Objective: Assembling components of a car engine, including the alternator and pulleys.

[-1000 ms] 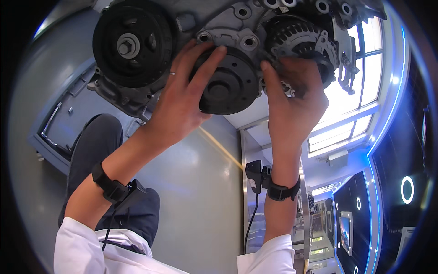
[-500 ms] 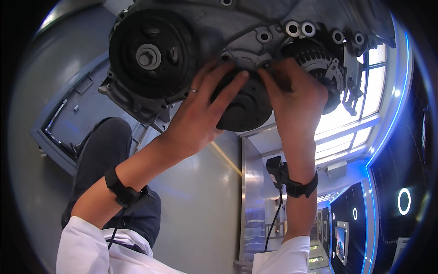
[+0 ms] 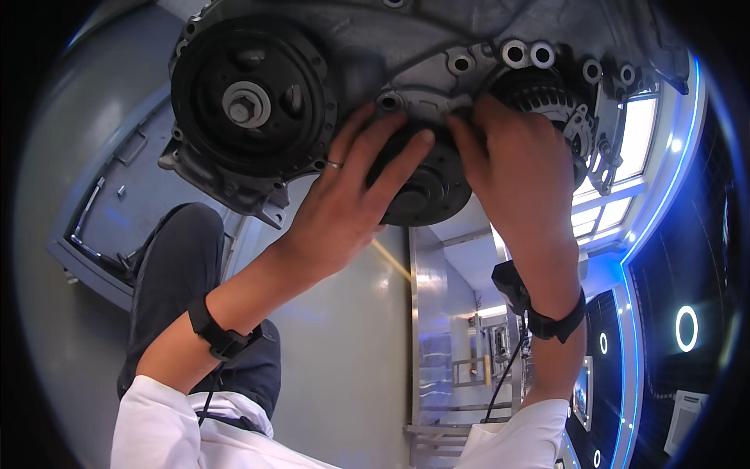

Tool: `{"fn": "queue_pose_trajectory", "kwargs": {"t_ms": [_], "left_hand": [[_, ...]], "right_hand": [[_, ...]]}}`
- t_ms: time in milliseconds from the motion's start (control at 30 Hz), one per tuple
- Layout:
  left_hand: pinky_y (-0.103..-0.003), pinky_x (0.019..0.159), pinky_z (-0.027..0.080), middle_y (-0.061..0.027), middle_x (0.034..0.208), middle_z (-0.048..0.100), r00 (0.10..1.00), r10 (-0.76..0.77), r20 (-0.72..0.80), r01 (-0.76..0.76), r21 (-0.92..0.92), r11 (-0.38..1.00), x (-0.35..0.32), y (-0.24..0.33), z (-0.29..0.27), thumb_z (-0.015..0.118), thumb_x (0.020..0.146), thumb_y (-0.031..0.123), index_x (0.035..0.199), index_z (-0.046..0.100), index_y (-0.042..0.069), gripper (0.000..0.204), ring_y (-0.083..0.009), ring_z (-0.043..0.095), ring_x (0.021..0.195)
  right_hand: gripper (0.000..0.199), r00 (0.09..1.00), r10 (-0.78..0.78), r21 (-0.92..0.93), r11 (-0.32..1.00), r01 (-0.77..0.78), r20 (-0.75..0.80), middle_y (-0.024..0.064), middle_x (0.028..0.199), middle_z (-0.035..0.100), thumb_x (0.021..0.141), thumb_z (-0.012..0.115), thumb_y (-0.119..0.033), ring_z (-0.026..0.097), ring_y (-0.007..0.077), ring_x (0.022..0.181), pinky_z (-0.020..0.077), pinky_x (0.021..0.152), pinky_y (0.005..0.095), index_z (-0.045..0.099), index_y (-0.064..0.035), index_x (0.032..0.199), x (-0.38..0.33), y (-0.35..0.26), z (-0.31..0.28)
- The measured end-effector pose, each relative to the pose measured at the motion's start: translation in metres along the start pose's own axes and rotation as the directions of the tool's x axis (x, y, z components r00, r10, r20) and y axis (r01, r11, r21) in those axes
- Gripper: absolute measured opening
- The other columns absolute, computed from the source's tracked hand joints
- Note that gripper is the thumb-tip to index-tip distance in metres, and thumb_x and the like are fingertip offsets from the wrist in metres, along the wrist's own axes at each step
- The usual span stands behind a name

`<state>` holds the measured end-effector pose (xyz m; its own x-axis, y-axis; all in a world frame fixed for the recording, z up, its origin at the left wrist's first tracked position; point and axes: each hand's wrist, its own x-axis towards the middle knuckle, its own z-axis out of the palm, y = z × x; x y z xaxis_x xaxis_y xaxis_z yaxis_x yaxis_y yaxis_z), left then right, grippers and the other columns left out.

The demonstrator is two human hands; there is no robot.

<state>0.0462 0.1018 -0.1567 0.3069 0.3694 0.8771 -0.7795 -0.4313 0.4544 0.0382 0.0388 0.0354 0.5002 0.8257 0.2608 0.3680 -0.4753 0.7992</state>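
Note:
A round black pulley (image 3: 428, 194) sits low on the metal engine block (image 3: 414, 47). My left hand (image 3: 344, 184) grips it from the left, its fingers spread over the face and upper edge. At the pulley's upper right, my right hand (image 3: 519, 156) is closed, thumb and fingers pinched near the block. Whatever those fingertips hold, if anything, is hidden behind the hand. To the left is a larger black pulley (image 3: 191, 117) with a central hex bolt (image 3: 244, 109). An alternator (image 3: 539, 98) is partly covered by my right hand.
Metal ears with bolt holes (image 3: 515, 54) line the block. At left, a grey metal cart or tray (image 3: 101, 273) with a handle stands low. My bent knee (image 3: 187, 227) is below the engine. A steel bench (image 3: 430, 344) stands further right. Cables hang from both wristbands.
My right hand has rotated and curled further, its back now turned more toward view. My left hand keeps its place on the pulley. The whole view has shifted slightly.

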Motion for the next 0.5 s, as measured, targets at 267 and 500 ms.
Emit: {"fn": "queue_pose_trajectory", "kwargs": {"t_ms": [267, 500], "left_hand": [[-0.049, 0.105, 0.045, -0.0199, 0.137, 0.040, 1.000, -0.002, -0.008, 0.002, 0.005, 1.000, 0.001, 0.002, 0.000, 0.071, 0.057, -0.011, 0.142, 0.044, 0.010, 0.091, -0.0472, 0.037, 0.129], [-0.048, 0.104, 0.046, -0.0196, 0.137, 0.040, 1.000, -0.007, -0.001, 0.007, 0.020, 1.000, 0.000, 0.003, 0.001, 0.070, 0.057, -0.012, 0.141, 0.045, 0.010, 0.091, -0.0466, 0.037, 0.129]], "right_hand": [[0.021, 0.999, -0.003, 0.239, 0.971, 0.011, -0.035, 0.0143, 0.070, 0.064, 0.088, 0.066, -0.024, 0.066, 0.0320, 0.065, 0.0527, 0.054, 0.0386, 0.060, -0.0051, 0.080, -0.001, 0.009, -0.008], [0.018, 0.991, -0.110, 0.111, 0.987, 0.118, -0.073, 0.0118, 0.074, 0.062, 0.088, 0.065, -0.019, 0.066, 0.0318, 0.065, 0.0530, 0.055, 0.0384, 0.056, -0.0042, 0.082, -0.004, 0.009, 0.003]]}}
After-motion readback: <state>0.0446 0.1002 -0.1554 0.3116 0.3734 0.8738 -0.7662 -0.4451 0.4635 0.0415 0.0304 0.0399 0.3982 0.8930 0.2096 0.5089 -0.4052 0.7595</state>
